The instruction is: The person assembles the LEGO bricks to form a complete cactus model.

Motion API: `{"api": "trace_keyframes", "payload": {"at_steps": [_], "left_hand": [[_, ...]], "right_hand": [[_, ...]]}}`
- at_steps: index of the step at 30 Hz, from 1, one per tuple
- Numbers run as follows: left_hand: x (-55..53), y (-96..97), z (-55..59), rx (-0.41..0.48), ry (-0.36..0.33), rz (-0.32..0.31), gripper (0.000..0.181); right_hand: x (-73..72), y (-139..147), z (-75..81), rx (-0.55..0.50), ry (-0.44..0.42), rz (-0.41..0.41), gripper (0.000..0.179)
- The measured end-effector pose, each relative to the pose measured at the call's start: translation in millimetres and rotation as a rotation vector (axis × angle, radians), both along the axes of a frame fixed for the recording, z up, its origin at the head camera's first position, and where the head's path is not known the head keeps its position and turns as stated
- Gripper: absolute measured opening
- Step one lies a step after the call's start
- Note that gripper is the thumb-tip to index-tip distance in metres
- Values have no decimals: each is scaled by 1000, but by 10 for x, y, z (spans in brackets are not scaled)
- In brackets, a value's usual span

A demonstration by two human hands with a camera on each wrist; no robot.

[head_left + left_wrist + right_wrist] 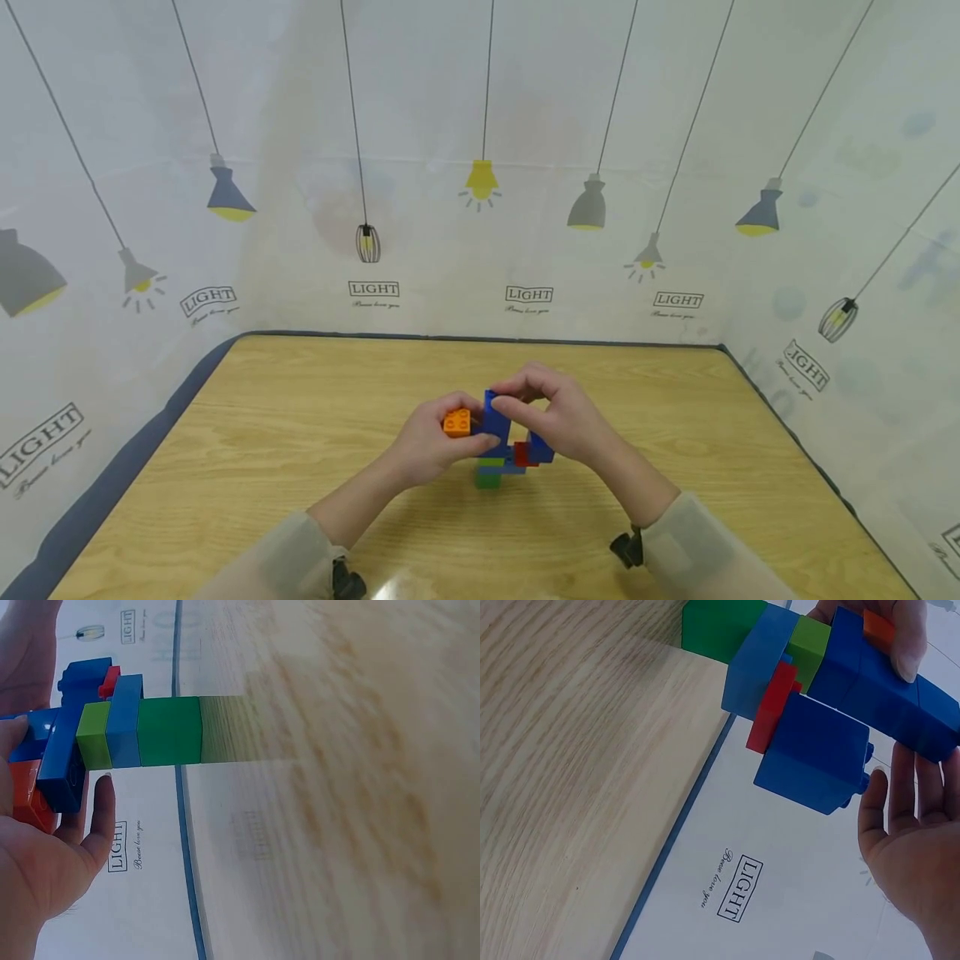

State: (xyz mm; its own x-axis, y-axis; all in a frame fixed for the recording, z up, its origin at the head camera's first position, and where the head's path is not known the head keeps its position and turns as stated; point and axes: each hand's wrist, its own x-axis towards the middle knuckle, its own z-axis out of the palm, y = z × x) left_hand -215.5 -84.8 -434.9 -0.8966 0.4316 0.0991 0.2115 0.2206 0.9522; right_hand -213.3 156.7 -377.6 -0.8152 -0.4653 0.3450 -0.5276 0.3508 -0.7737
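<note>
A built stack of toy building bricks stands upright on the wooden table (300, 392), its green brick (171, 730) at the bottom. Above that come a lighter blue brick (124, 724) and a lime brick (94, 736), then dark blue bricks (870, 686). A thin red brick (771, 709) and a large dark blue brick (814, 750) form a side arm. My left hand (431, 442) grips the upper dark blue bricks beside an orange brick (457, 423), thumb across the front. With thumb and fingers, my right hand (551, 408) pinches the topmost blue brick (492, 408).
Behind the table hangs a pale cloth (435, 167) printed with lamps and LIGHT labels, which also rises at both sides. A dark blue edge (480, 337) runs along the table's far side. Dark wrist devices (628, 547) sit at both sleeves.
</note>
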Motion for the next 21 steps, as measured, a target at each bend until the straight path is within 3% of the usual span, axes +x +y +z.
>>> {"api": "trace_keyframes", "payload": {"at_steps": [15,21], "left_hand": [[6,4,-7,8,-6,4,32],[14,-22,12,31,-7,-9,46]], "right_hand": [[27,0,6,23,-1,-6,17],[38,10,17,37,1,0,20]]}}
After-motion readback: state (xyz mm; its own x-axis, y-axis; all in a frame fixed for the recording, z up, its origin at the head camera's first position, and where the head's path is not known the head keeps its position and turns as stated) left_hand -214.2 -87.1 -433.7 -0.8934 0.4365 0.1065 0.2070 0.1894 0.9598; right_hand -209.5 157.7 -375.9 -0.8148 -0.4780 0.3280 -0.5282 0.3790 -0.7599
